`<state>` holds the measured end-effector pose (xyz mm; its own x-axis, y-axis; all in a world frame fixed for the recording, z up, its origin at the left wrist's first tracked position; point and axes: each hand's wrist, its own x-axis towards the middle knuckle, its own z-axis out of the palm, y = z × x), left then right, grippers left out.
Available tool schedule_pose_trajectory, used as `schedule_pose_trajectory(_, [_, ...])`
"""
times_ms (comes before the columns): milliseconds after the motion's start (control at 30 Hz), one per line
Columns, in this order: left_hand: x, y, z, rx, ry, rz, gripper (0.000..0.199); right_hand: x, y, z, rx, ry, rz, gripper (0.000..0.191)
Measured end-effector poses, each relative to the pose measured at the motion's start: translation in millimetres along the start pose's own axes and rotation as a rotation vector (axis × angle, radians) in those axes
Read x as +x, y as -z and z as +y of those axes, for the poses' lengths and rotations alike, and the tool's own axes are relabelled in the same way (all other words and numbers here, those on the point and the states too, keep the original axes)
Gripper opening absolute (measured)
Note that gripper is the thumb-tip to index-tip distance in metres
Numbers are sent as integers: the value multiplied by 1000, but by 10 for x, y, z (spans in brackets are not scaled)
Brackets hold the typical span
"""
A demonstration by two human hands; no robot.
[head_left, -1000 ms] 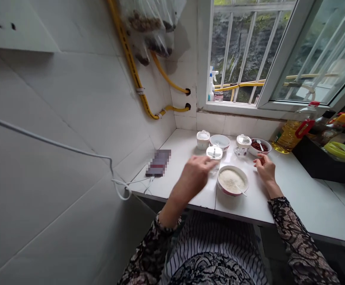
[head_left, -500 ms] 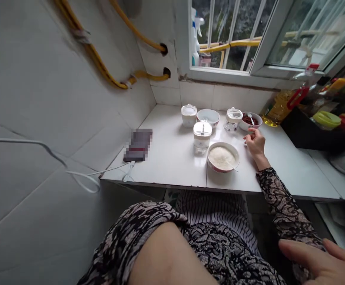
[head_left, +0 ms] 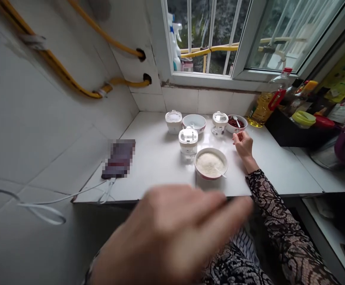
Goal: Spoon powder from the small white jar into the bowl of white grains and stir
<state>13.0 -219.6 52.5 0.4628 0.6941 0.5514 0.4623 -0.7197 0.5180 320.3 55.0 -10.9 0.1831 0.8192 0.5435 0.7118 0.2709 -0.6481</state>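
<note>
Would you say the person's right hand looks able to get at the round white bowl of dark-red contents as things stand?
Probably yes: the right hand is close in front of the bowl, with nothing visible standing between them.

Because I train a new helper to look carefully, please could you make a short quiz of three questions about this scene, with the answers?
1. True or false: the left hand appears larger than the right hand.
2. Which is nearest to the right hand: (a) the phone, (b) the bowl of dark red pieces, (c) the spray bottle?
3. How many lidded jars stand on the counter?

Key: 1. True. 2. (b). 3. Three.
</note>
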Motion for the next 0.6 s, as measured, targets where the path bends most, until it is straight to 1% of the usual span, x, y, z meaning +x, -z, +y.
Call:
schedule_pose_trajectory(33, [477,209,-115,69,-78,124,41,-5,10,-3,-10,17,-17,35])
schedule_pose_trajectory(67, [852,350,-266,112,-84,241,38,-11,15,-1,-13,29,-31,43])
schedule_pose_trajectory(100, [1119,424,-458,116,-61,344,37,-15,16,3,-12,36,-41,49])
schedule_pose_trajectory(133, [1288,437,-687,86,-12,422,40,-18,12,10,-9,41,-45,51])
schedule_pose_trajectory(167, [1380,406,-944,25,32,486,49,-18,5,17,-3,43,-43,52])
schedule_pose_trajectory(200, [1418,347,-1212,-35,68,539,57,-17,-3,23,5,46,-41,50])
schedule_pose_trajectory(267, [1421,205,-1703,-161,178,573,68,-11,-18,27,25,55,-39,44])
schedule_pose_trajectory(300, [1414,141,-1897,-244,245,560,72,-9,-24,26,37,60,-41,40])
schedule_pose_trajectory(333, [1412,90,-2044,-342,303,508,77,-9,-28,22,50,65,-44,36])
schedule_pose_trajectory(400, [1415,20,-2203,-393,336,426,81,-16,-32,14,62,79,-53,32])
schedule_pose_trajectory(467, [1415,-21,-2233,-444,361,327,76,-30,-31,8,52,94,-67,30])
schedule_pose_trajectory(533, [1399,-52,-2212,-492,392,220,72,-44,-30,7,40,103,-79,39])
schedule_pose_trajectory(567, [1388,-66,-2201,-512,406,173,73,-47,-30,6,40,104,-81,44])
schedule_pose_trajectory(600, [1377,-80,-2196,-530,420,130,77,-48,-31,6,48,105,-82,44])
